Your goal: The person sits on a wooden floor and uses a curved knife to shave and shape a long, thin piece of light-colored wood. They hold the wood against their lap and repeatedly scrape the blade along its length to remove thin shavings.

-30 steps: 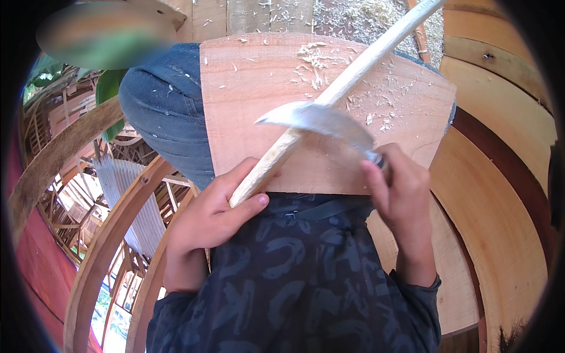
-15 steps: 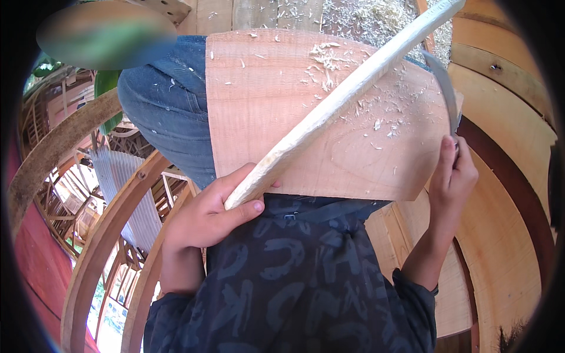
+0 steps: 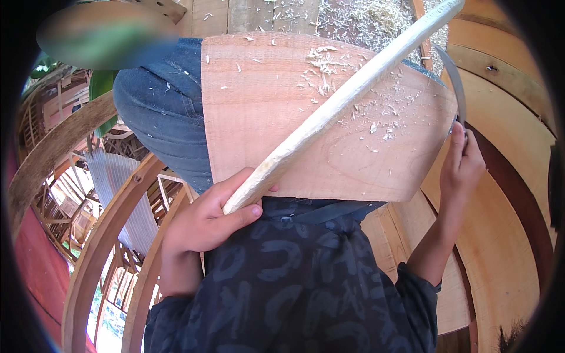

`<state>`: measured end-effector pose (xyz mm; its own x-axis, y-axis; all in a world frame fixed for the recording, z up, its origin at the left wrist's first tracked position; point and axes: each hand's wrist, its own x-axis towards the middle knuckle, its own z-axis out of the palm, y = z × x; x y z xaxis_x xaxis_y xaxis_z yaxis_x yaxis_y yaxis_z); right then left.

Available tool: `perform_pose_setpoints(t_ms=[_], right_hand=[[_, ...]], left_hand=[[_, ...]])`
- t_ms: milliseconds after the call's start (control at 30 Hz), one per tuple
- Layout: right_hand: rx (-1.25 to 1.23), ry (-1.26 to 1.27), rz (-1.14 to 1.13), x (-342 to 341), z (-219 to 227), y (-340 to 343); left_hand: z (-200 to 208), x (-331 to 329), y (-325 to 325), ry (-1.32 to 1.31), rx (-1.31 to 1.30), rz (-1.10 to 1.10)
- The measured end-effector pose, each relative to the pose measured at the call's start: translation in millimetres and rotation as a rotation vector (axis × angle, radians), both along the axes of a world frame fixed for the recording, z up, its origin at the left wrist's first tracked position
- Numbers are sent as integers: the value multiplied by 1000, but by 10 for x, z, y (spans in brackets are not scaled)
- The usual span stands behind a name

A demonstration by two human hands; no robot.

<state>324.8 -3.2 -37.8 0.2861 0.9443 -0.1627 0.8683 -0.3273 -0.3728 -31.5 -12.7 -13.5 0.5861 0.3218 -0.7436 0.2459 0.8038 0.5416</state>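
A long pale wooden stick (image 3: 347, 97) slants up to the right across a flat board (image 3: 265, 112) on my lap. My left hand (image 3: 215, 209) is closed round the stick's near end, its thumb along the side. Off the board's right edge, my right hand (image 3: 463, 156) grips a knife with a curved grey blade (image 3: 456, 85). The blade points upward, apart from the stick; the knife's handle is mostly hidden in my fingers. Curled wood shavings (image 3: 321, 65) lie on the board on both sides of the stick.
More shavings (image 3: 376, 20) cover the floor beyond my knees. Curved wooden planks (image 3: 500, 194) rise at the right. At the left stand wooden railing bars (image 3: 109, 229), with a corrugated sheet (image 3: 120, 194) beyond them.
My right hand with the knife has moved slightly right and outward, away from the board. My left hand still grips the stick in nearly the same place.
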Motion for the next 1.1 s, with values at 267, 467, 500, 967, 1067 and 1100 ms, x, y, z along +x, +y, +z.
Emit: perform_pose_setpoints(t_ms=[267,467,500,967,1067,1100], right_hand=[[-57,275,404,-765,77,-145],[-31,-11,221,-287,-96,95],[-20,-14,73,-113,-108,202],[-43,106,323,-400,-10,55],[5,-21,-51,121,-120,294],[14,-94,-83,372,-114,280]], left_hand=[[31,69,4,39,85,-6],[10,59,-4,31,81,-5],[9,50,-21,34,86,2],[44,93,14,71,124,-40],[30,37,-22,54,138,-40],[9,10,-28,41,148,-40]])
